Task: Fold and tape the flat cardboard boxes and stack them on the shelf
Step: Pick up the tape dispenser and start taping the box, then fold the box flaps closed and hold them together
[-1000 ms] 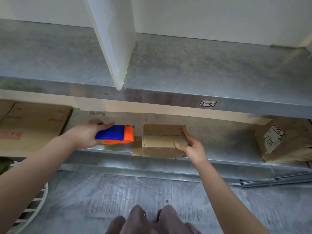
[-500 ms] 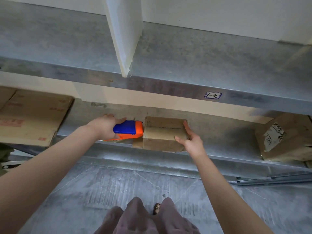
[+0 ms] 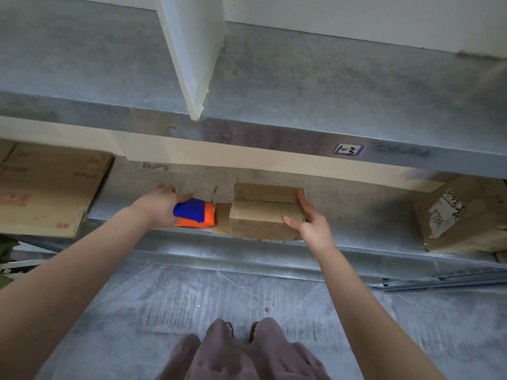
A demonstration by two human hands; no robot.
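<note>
Box [image 3: 263,209] is sitting on the lower shelf [image 3: 370,215] near its front edge, between my two hands, taped seam facing up. My right hand [image 3: 310,223] is gripping its right end, thumb hooking the near top edge and fingers running up the right face. My left hand [image 3: 162,207] is wrapping around the rear of the blue-and-orange tape dispenser [image 3: 194,213]. The dispenser is lying on the shelf just right of that hand, nose pointing at the box. A brown strip [image 3: 221,218] is showing between the nose and the box's left face, just beside both. I can't tell if it's a flap or tape, or whether the nose is touching it.

Flat cardboard [image 3: 46,193] with red print is lying well left of my left hand on the same shelf, overhanging the front edge. A second brown box [image 3: 466,218] with a torn white handwritten label is sitting tilted, well right of my right hand. The upper shelf [image 3: 274,78] is running above both hands. Its front lip is carrying a small tag [image 3: 348,149] reading "1-3", up and right of my right hand. A white divider [image 3: 192,50] is standing on it, above my left hand. Grey floor [image 3: 219,292] is showing below my arms.
</note>
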